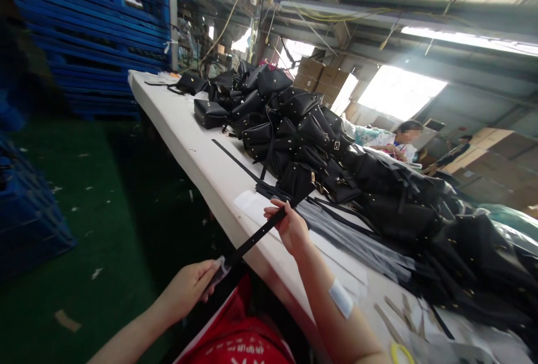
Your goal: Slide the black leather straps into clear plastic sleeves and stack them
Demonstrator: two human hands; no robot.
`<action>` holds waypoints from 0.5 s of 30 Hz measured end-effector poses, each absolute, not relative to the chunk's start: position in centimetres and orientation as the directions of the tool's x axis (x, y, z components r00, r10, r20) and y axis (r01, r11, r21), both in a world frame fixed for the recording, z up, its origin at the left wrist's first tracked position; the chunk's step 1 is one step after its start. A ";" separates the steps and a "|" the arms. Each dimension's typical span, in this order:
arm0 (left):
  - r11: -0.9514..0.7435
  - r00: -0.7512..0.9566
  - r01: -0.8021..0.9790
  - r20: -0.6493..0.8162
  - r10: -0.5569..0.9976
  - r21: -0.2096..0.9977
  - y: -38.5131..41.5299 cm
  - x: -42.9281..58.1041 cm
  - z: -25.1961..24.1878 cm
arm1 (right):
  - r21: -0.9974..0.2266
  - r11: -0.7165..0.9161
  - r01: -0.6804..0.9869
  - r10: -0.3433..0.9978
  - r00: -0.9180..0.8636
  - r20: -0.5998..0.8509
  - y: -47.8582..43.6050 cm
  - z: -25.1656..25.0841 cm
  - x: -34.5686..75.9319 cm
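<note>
A long black strap with a row of small holes runs slantwise between my two hands, over the table's near edge. My left hand is closed on its lower end, where a bit of clear plastic sleeve bunches at the fingers. Higher up, my right hand pinches the strap between thumb and fingers; the other fingers are spread. Beyond my right hand, more black straps lie on the table. Beside its wrist are clear plastic sleeves laid in a bundle.
Black handbags are heaped along the white table. Scissors with a yellow handle lie at lower right. Blue pallets are stacked at far left. A person is across the table, near cardboard boxes.
</note>
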State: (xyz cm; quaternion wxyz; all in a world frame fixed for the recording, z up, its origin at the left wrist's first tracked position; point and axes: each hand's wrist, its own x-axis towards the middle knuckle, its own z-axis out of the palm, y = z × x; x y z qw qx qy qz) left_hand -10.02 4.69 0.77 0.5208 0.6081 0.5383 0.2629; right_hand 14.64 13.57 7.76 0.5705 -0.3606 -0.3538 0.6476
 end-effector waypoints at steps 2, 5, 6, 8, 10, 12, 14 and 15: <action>0.082 0.310 0.359 -0.201 0.929 0.930 5.1 -9.6 1.5 | -0.891 -0.098 -0.443 0.992 -0.119 -0.050 13.1 7.5 14.4; -0.004 0.337 0.312 -0.107 0.935 0.950 6.1 -8.3 3.4 | -0.912 -0.127 -0.391 0.974 -0.222 -0.041 11.3 6.3 12.5; -0.024 0.341 0.295 -0.081 0.937 0.955 6.4 -7.9 4.1 | -0.917 -0.144 -0.371 0.963 -0.265 -0.043 10.6 5.9 11.8; -0.047 0.345 0.270 -0.051 0.937 0.962 6.9 -7.2 5.0 | -0.935 -0.166 -0.312 0.940 -0.337 -0.054 9.5 5.2 10.8; -0.055 0.347 0.265 -0.042 0.937 0.963 7.2 -6.9 5.5 | -0.960 -0.150 -0.235 0.925 -0.375 -0.052 8.8 4.8 10.5; -0.063 0.347 0.276 -0.038 0.937 0.959 7.3 -6.7 5.5 | -0.981 -0.104 -0.164 0.928 -0.370 -0.037 8.5 4.6 10.7; -0.064 0.341 0.276 -0.035 0.939 0.959 7.2 -6.5 5.4 | -0.991 -0.085 -0.106 0.937 -0.347 -0.043 8.4 4.4 11.0; -0.059 0.333 0.268 -0.034 0.942 0.962 7.2 -6.4 5.3 | -0.992 -0.090 -0.083 0.942 -0.331 -0.058 8.4 4.3 11.2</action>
